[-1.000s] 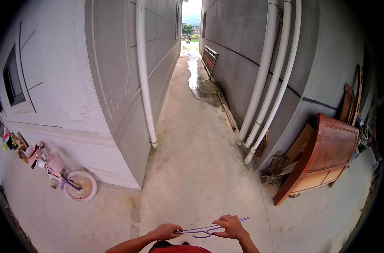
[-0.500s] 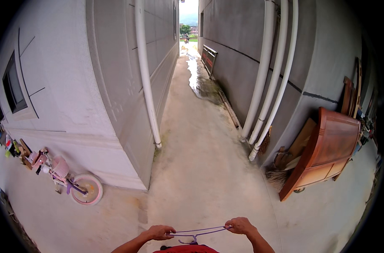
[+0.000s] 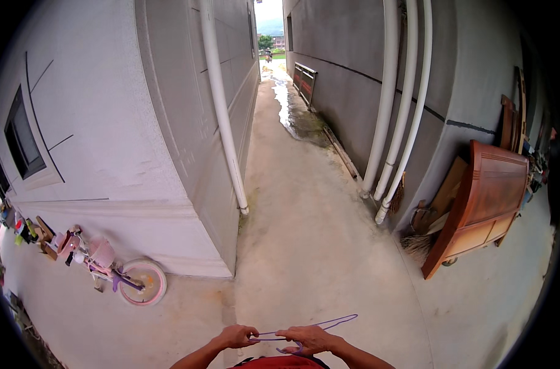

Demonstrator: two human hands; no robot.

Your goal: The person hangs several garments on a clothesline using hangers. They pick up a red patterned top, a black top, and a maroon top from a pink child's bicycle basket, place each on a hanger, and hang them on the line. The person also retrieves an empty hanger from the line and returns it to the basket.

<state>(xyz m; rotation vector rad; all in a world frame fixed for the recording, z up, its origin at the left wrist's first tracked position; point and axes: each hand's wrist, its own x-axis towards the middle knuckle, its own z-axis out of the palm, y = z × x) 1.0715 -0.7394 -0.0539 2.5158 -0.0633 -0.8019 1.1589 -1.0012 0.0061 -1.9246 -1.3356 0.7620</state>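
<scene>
Walls of smooth grey render [image 3: 108, 111] rise left and right of a pale concrete lane [image 3: 304, 246] running to the far end, with a reddish-brown curved wooden panel [image 3: 486, 200] on the right and a pink-and-white child's bicycle [image 3: 101, 252] on the left. At the near edge of my view, the bare left hand [image 3: 236, 336] and bare right hand [image 3: 312, 339] work just above a red cloth garment [image 3: 274, 363]. In them is the purple thin-wire clothes hanger [image 3: 348, 317], lying roughly left to right, one end jutting out beyond the right hand. I read the left fingers as pinched together on its left end; the right hand lies over its middle, and I can't tell whether those fingers are clamped or merely touching. I'd expect next to no weight and a stiff, springy wire; any coating is too small to make out, so I can't rule out some slip. It shouldn't break easily, though a hard squeeze could bend it. I'd grip both outer ends for control, or, one-handed, the neck beside the small purple hook [image 3: 288, 352].
</scene>
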